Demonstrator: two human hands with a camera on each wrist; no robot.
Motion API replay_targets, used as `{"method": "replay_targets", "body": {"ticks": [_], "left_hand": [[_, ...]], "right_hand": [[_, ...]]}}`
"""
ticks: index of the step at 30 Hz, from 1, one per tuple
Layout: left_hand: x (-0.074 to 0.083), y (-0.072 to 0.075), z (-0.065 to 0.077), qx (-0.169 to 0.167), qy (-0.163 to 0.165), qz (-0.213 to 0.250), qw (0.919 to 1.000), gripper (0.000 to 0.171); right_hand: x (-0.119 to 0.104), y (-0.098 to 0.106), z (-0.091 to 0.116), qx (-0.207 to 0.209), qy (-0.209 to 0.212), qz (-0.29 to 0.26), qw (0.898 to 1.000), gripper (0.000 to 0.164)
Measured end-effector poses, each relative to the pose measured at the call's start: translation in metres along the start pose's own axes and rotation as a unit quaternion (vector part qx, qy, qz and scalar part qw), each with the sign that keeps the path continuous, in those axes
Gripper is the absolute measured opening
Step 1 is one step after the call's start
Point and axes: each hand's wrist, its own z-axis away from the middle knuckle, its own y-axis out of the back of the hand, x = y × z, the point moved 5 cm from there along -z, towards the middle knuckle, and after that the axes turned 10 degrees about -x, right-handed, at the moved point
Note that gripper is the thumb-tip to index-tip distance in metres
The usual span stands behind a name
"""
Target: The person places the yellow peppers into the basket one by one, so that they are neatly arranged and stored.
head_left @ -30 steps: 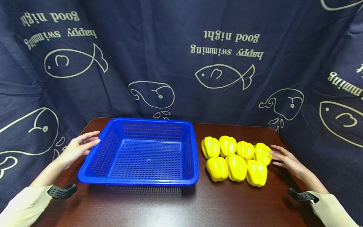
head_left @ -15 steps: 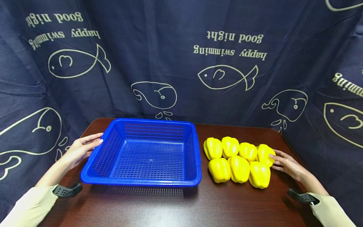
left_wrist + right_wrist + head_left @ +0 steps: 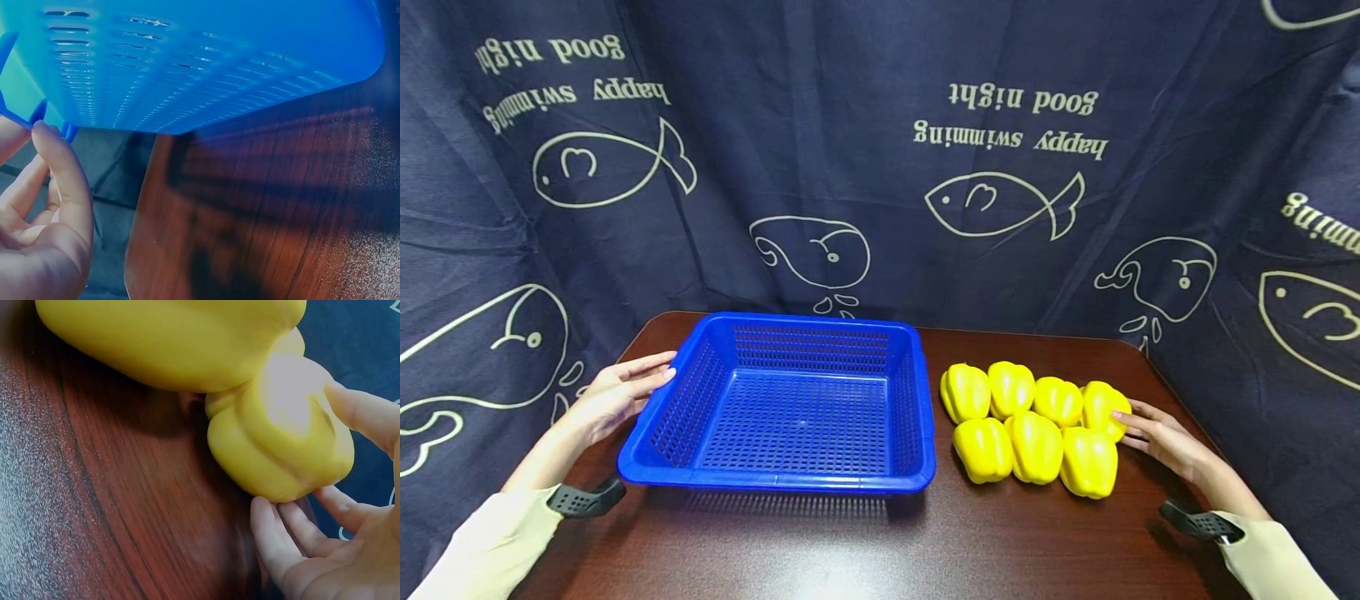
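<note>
Yellow pepper (image 3: 1101, 406) at the far right of the bench (image 3: 1022, 542): my right hand (image 3: 1165, 439) has just come closer and now pinches it. My left hand (image 3: 606, 404) pinches the left edge of the blue basket (image 3: 778, 481), so both are busy.

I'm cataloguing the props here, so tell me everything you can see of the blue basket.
The basket is blue, rectangular and open-topped, and looks like plastic. Rows of slots pierce its walls, a fine grid makes its floor, and a smooth rim runs round the top. It is upright and empty, at or over the table, left of the peppers; the underside is hidden. The left hand pinches its left rim.
</note>
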Motion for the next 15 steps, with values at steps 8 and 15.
{"method": "replay_targets", "body": {"ticks": [8,15], "left_hand": [[0.001,-0.0021,0.0006,0.0,-0.005,0.016,0.9999,0.025],[0.0016,-0.0033,0.0018,-0.003,-0.011,0.027,0.9996,0.027]], "right_hand": [[0.0042,0.0022,-0.0014,0.017,-0.019,0.034,0.999,0.078],[0.0056,0.0011,-0.0024,0.02,-0.013,0.041,0.999,0.075]]}}
